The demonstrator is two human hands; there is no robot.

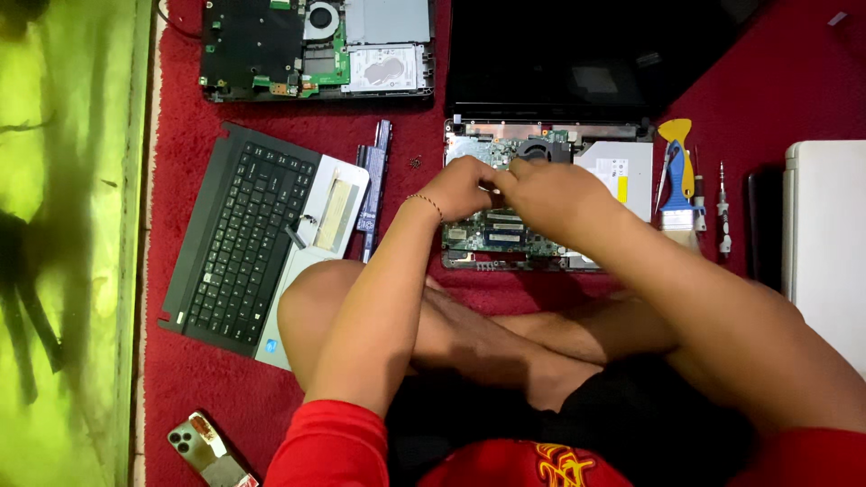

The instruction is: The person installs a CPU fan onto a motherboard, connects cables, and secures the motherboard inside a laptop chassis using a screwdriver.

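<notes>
- The left hand (462,188) and right hand (550,194) meet just above the middle of the frame, fingertips together over the open laptop base (541,198). Both are curled as if pinching something small on the board, but what they hold is hidden, so I cannot tell their grip.
- The base lies on the red carpet (198,388) right in front of the person's crossed legs, its green circuit board bare, a round fan (538,150) at its upper edge and a silver drive (621,171) at its right.
- By my judgement the board is stiff but fragile: thin, light, studded with small parts and connectors. It is best taken by its edges or the plastic frame, never by the components; cables and small screws will be fiddly and easy to drop.
- The dark lid (559,54) stands open behind the base, in the upper middle.
- Left of the hands lies a slim battery (374,185), then a detached keyboard deck (257,239), tilted.
- At upper left, a second opened laptop (316,50) shows its board, fan and disk.
- Right of the base: a brush (678,180) with a yellow and blue handle and a screwdriver (723,212); a white box (825,243) sits at the right edge.
- A phone (206,446) lies at lower left.
</notes>
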